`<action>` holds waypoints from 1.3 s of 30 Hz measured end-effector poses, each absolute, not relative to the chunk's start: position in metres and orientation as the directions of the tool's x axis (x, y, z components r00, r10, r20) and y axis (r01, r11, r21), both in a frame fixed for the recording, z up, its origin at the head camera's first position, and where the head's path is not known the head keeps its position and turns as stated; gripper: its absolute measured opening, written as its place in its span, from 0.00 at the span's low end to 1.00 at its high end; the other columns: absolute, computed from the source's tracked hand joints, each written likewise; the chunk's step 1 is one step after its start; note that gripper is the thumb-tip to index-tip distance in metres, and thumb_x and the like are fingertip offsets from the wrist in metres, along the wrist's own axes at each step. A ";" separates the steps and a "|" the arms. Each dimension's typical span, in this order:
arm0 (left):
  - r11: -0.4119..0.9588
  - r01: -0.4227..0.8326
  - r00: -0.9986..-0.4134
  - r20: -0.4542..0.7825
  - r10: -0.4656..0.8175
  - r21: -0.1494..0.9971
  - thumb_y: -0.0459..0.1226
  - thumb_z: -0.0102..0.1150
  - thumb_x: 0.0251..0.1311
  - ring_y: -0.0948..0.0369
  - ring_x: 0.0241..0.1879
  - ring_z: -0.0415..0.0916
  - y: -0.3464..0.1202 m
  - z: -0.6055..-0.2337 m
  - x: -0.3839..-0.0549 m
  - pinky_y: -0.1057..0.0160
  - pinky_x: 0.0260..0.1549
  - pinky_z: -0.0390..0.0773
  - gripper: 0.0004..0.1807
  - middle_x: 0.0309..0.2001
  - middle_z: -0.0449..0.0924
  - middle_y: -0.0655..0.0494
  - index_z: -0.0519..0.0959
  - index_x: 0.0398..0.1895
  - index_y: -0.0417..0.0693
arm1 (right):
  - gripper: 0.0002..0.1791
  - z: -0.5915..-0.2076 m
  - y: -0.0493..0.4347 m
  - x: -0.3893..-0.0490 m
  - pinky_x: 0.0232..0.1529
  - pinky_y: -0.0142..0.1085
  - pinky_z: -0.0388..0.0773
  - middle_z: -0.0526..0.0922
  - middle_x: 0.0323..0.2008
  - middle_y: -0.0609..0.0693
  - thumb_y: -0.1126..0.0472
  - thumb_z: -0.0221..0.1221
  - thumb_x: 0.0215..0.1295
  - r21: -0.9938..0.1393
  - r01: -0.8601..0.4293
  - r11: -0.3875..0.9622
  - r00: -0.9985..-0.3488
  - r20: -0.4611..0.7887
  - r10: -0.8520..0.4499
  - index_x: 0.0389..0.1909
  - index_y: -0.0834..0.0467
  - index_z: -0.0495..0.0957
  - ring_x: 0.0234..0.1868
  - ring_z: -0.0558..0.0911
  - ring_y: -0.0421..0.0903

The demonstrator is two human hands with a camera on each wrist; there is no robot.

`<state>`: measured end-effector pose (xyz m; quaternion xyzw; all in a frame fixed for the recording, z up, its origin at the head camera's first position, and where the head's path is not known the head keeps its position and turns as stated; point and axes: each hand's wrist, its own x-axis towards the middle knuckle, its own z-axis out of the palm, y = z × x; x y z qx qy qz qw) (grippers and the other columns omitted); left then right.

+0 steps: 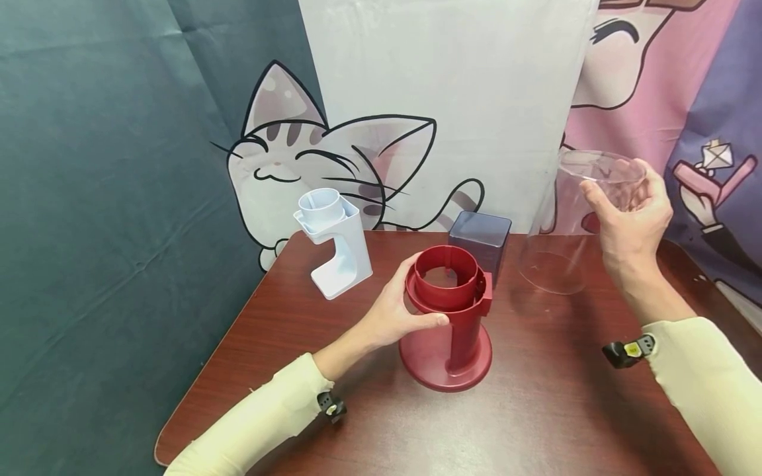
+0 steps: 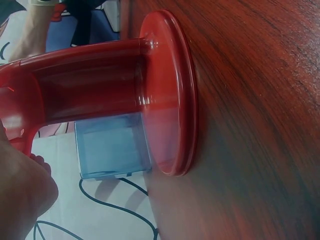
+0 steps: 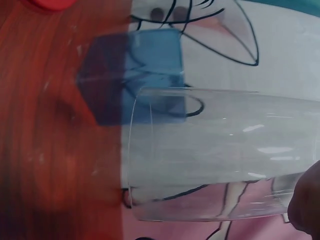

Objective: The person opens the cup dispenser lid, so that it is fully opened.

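A person's left hand (image 1: 399, 314) steadies a red stand (image 1: 470, 347) on a wooden bench (image 1: 548, 410) while the right hand (image 1: 637, 218) holds a clear cup (image 1: 553, 248) aloft. The left forearm, in a pale sleeve (image 1: 268, 416), reaches in from the lower left, palm turned toward the stand. Its grip closes around the upper part of the stand, the thumb stretched along the near side and the fingers wrapped behind, largely hidden. The red stand is upright, its ringed top facing up and its round base at the bench.

The right forearm rises from the lower right, the hand higher than the left and well apart from it. That grip pinches the cup near its upper rim, thumb at the near side and fingers around the far side, seen partly through the clear wall. The cup hangs upright, slightly tilted, to the right of the stand, its lower end raised above the bench.

Just behind the stand sits a bluish-grey box (image 1: 481, 233); farther left is a white stand (image 1: 355, 258). Cartoon-printed cloth (image 1: 452, 73) hangs behind.
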<state>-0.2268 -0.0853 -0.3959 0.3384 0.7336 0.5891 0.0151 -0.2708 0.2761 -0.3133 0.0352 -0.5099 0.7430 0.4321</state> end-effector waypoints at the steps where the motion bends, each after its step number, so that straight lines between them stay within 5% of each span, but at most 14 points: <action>1: 0.077 0.479 -0.770 0.377 0.514 0.875 0.41 0.80 0.54 0.62 0.70 0.68 -0.085 -0.396 -0.227 0.55 0.56 0.84 0.53 0.72 0.69 0.68 0.59 0.79 0.72 | 0.39 -0.317 0.277 -0.272 0.59 0.30 0.78 0.86 0.55 0.55 0.75 0.80 0.45 -0.737 -0.671 -0.087 -0.621 0.493 0.609 0.61 0.62 0.78 0.54 0.84 0.47; 10: 0.079 0.471 -0.773 0.368 0.517 0.878 0.42 0.79 0.54 0.61 0.70 0.68 -0.085 -0.396 -0.226 0.55 0.56 0.85 0.53 0.73 0.69 0.68 0.58 0.80 0.71 | 0.40 -0.340 0.283 -0.276 0.67 0.30 0.71 0.83 0.60 0.52 0.73 0.79 0.46 -0.790 -0.612 0.036 -0.604 0.497 0.623 0.63 0.60 0.77 0.61 0.79 0.46; 18: 0.077 0.472 -0.772 0.370 0.517 0.878 0.41 0.79 0.54 0.62 0.70 0.69 -0.085 -0.395 -0.226 0.55 0.56 0.84 0.52 0.72 0.69 0.68 0.59 0.79 0.71 | 0.43 -0.361 0.290 -0.282 0.57 0.25 0.70 0.80 0.63 0.46 0.67 0.78 0.51 -0.845 -0.498 0.193 -0.610 0.500 0.615 0.69 0.58 0.72 0.58 0.76 0.39; 26: 0.086 0.481 -0.774 0.376 0.509 0.873 0.41 0.79 0.53 0.62 0.69 0.69 -0.084 -0.396 -0.226 0.55 0.56 0.85 0.52 0.72 0.69 0.68 0.59 0.80 0.70 | 0.47 -0.378 0.292 -0.283 0.67 0.27 0.67 0.76 0.66 0.42 0.64 0.79 0.53 -0.868 -0.427 0.253 -0.646 0.488 0.587 0.73 0.57 0.67 0.65 0.74 0.39; 39: 0.081 0.484 -0.777 0.385 0.498 0.871 0.40 0.79 0.53 0.62 0.69 0.69 -0.083 -0.396 -0.226 0.55 0.55 0.85 0.52 0.72 0.69 0.68 0.59 0.79 0.69 | 0.48 -0.388 0.294 -0.284 0.76 0.27 0.58 0.72 0.70 0.50 0.71 0.78 0.50 -0.856 -0.504 0.113 -0.667 0.469 0.578 0.71 0.60 0.63 0.74 0.69 0.42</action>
